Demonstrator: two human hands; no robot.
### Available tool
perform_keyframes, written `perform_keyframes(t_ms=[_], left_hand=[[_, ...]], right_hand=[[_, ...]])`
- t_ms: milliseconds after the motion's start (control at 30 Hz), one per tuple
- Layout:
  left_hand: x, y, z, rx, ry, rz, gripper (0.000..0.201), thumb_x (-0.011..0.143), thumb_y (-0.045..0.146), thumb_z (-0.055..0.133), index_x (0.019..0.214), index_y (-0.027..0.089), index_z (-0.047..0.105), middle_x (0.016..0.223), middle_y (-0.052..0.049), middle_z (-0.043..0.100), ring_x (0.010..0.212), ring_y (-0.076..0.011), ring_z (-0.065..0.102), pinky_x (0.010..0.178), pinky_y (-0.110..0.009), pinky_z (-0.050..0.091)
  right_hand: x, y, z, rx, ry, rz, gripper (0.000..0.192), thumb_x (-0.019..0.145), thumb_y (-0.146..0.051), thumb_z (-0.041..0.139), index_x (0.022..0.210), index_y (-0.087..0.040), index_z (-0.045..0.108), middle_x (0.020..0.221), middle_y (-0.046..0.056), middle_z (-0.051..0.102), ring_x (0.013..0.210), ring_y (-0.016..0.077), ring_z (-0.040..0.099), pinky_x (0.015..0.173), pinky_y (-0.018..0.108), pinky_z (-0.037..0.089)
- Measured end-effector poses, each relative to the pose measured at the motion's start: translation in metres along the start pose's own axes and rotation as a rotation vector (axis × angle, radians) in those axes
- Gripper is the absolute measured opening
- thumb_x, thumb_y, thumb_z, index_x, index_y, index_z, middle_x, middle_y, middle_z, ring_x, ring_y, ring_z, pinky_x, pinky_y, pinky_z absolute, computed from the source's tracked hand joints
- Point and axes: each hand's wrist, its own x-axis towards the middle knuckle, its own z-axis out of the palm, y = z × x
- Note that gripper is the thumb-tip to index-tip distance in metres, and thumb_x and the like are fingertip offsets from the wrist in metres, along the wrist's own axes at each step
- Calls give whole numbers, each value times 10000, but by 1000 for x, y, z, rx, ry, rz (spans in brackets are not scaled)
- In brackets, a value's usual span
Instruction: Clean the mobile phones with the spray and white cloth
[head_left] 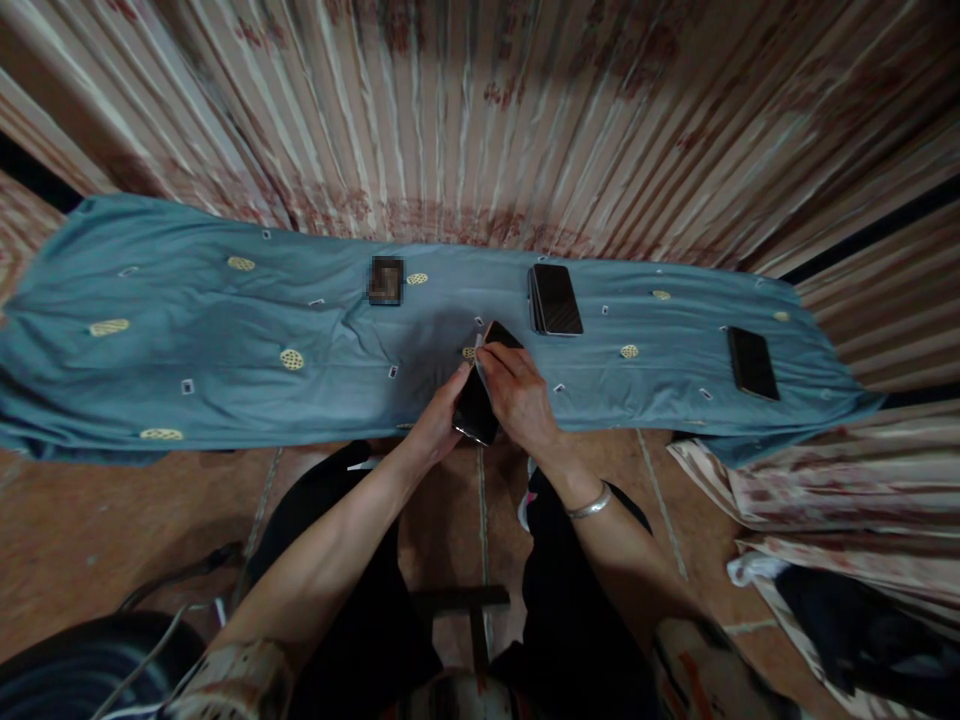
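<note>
Black phone (478, 403) sits gripped from below in the left hand (441, 412); the right hand (517, 392) curls over it, fingertips pinching its top edge above the blue-clothed surface (225, 330).

A single head-worn view looks forward and steeply down from above the seated person's lap, facing the long counter draped in teal cloth with yellow oval patches (225, 330) and the pleated, rust-patterned curtain (480, 110) behind it. It sits close, forearms entering from the bottom edge, and wide-angle bending curves the counter's ends.
</note>
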Motion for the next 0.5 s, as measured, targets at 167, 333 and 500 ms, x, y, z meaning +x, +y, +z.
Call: perform_keyframes(t_ms=[167, 333, 500], left_hand=[[0, -2, -3, 41, -2, 6, 238, 911, 354, 750, 998, 137, 798, 1062, -77, 815, 1183, -281, 722, 1053, -381, 541], [-3, -7, -3, 104, -51, -24, 241, 918, 356, 739, 985, 134, 807, 983, -89, 816, 1081, -287, 744, 994, -407, 557], [-4, -8, -4, 141, -74, -44, 238, 938, 364, 717, 1011, 155, 803, 918, -67, 807, 843, -228, 743, 848, -377, 578]], right_hand=[[0, 4, 1, -2, -20, 7, 373, 1077, -186, 460, 1351, -177, 714, 1303, 162, 726, 1178, 282, 670, 1095, 476, 541], [4, 16, -3, -23, 44, 34, 389, 1096, -208, 409, 1307, -167, 733, 1264, 159, 742, 1139, 276, 677, 1063, 474, 558], [7, 25, -4, -24, 68, 38, 399, 1104, -240, 393, 1287, -166, 740, 1239, 156, 750, 1100, 271, 679, 1033, 466, 568]])
